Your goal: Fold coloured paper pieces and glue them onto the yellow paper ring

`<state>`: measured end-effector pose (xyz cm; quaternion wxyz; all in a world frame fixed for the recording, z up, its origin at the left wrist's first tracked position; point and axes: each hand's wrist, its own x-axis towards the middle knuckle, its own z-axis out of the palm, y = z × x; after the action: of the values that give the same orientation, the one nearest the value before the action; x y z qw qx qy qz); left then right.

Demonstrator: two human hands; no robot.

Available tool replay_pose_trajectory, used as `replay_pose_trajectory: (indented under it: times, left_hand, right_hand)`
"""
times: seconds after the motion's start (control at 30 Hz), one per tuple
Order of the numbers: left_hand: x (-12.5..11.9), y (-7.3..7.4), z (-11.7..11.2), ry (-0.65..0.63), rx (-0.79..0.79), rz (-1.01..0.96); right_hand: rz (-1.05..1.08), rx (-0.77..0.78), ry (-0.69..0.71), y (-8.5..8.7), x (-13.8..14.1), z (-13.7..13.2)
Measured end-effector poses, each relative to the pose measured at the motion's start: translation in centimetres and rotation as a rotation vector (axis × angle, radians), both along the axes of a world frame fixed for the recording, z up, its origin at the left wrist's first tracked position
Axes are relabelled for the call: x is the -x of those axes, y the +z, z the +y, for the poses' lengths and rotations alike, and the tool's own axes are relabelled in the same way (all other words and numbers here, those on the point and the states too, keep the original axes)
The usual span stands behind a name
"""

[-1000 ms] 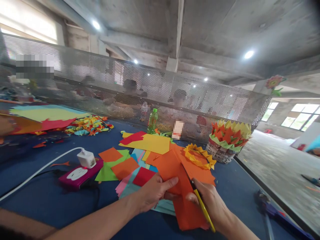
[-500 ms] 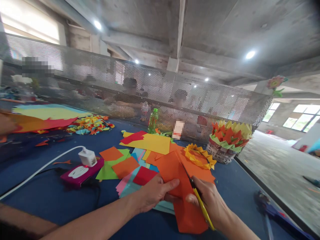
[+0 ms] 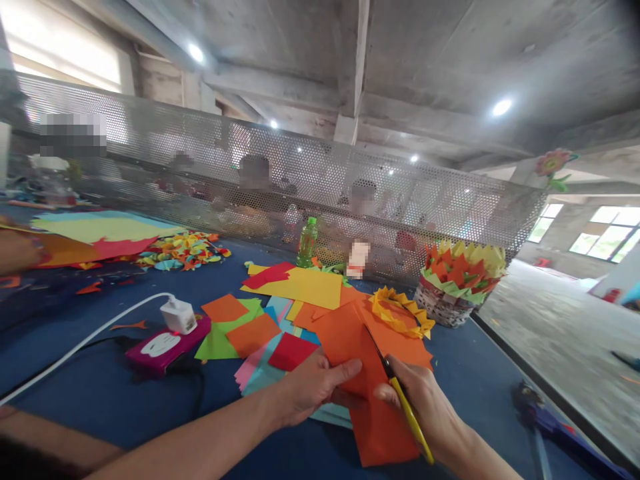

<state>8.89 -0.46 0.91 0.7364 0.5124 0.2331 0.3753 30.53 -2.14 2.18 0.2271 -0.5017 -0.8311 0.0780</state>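
Observation:
My left hand (image 3: 313, 387) pinches the near left edge of an orange paper sheet (image 3: 345, 340), thumb on top. My right hand (image 3: 425, 403) is closed on yellow-handled scissors (image 3: 403, 403), whose dark blades run up into the sheet along a cut line. To the right of the blades, the rest of the orange paper (image 3: 387, 437) lies under my right hand. Both hands hover just above the blue table (image 3: 100, 400).
Loose coloured paper squares (image 3: 260, 327) are spread ahead of my hands. A folded yellow paper ring (image 3: 400, 310) and a basket of folded pieces (image 3: 457, 283) stand to the right. A pink power strip with a white charger (image 3: 167, 333) lies left. A green bottle (image 3: 306, 241) stands by the mesh screen.
The scissors have edged forward along the cut in the orange sheet. My hands have barely shifted, and the view has drifted slightly.

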Motion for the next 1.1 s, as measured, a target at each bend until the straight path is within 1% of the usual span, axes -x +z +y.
replay_pose_trajectory:
  times: [0.2,0.53,0.63,0.97,1.1]
  left_hand:
    - [0.05,-0.31,0.10,-0.011,0.002,-0.014]
    - [-0.10,-0.06,-0.19,-0.048,0.016,-0.002]
    - [-0.10,-0.02,-0.23,-0.042,0.026,0.001]
    - [-0.06,0.13,-0.32,-0.055,0.026,-0.002]
    - [-0.02,0.18,-0.40,-0.060,0.023,-0.006]
  right_hand:
    - [-0.002,-0.024,0.008,0.30,0.04,-0.05]
    - [0.014,-0.039,0.006,0.62,0.28,-0.32]
    - [0.032,-0.053,0.027,0.65,0.35,-0.30]
    - [0.031,-0.044,0.044,-0.28,0.00,0.02]
    - [0.028,-0.060,0.041,-0.27,0.00,0.08]
